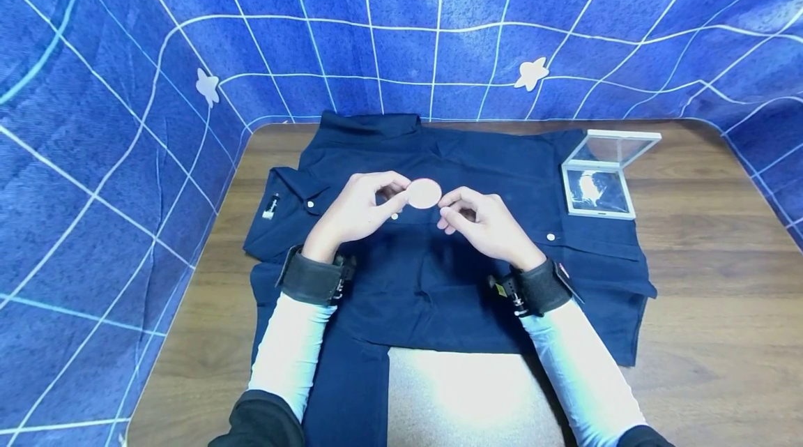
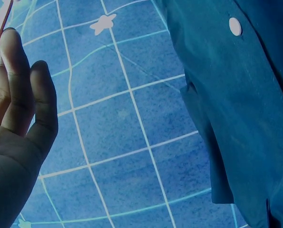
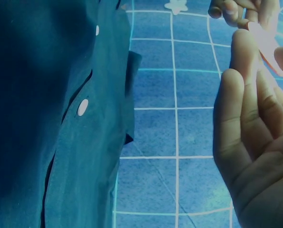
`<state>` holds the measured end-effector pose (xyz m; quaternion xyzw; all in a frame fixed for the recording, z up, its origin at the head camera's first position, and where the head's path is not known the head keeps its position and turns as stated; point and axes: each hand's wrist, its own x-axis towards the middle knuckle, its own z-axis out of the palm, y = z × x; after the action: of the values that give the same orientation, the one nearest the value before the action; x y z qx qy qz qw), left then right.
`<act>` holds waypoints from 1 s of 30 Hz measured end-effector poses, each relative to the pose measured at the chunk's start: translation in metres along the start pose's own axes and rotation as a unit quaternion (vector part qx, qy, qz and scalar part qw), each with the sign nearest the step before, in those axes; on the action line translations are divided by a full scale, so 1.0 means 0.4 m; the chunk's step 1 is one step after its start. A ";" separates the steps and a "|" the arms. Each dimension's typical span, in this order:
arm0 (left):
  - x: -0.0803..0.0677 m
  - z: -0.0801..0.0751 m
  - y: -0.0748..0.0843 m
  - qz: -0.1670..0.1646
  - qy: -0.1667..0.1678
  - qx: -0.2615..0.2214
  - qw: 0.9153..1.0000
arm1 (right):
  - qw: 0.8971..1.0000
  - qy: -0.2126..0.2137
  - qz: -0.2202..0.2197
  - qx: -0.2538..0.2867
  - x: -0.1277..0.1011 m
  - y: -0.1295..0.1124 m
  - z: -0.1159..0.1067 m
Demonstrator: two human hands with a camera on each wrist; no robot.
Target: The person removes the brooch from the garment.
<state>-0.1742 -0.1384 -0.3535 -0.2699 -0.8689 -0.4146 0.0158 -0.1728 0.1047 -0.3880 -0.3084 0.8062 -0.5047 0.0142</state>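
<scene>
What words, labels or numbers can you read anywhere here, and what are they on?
No text can be read.
The small tag on the shirt sleeve: too small and blurred to read.
The pink disc pinched by the left hand and right hand: plain, no print visible.
The clear case: only glare, no lettering visible.

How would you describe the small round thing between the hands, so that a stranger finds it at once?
Start at the dark navy shirt spread on the wooden table. Above its chest, the left hand and right hand pinch a pale pink disc between them. It is far bigger than the white shirt buttons.
</scene>
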 end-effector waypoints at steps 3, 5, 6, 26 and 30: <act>-0.001 -0.004 -0.002 0.002 0.011 -0.006 1.000 | 1.000 -0.005 0.024 0.011 0.000 0.000 0.000; -0.001 -0.005 -0.004 0.000 0.017 -0.008 1.000 | 0.999 -0.008 0.042 0.023 0.001 0.000 0.000; -0.002 -0.005 -0.004 -0.002 0.019 -0.007 1.000 | 0.998 -0.012 0.056 0.034 0.002 0.000 -0.001; -0.002 0.000 0.007 0.072 0.089 0.071 0.991 | 0.961 -0.029 0.150 0.230 0.011 0.011 0.004; 0.002 0.005 0.007 0.121 0.108 0.065 0.985 | 0.960 -0.030 0.156 0.232 0.011 0.012 0.004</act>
<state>-0.1731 -0.1352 -0.3526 -0.3248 -0.8483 -0.3789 0.1769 -0.1781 0.1026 -0.3914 -0.1821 0.7039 -0.6603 0.1882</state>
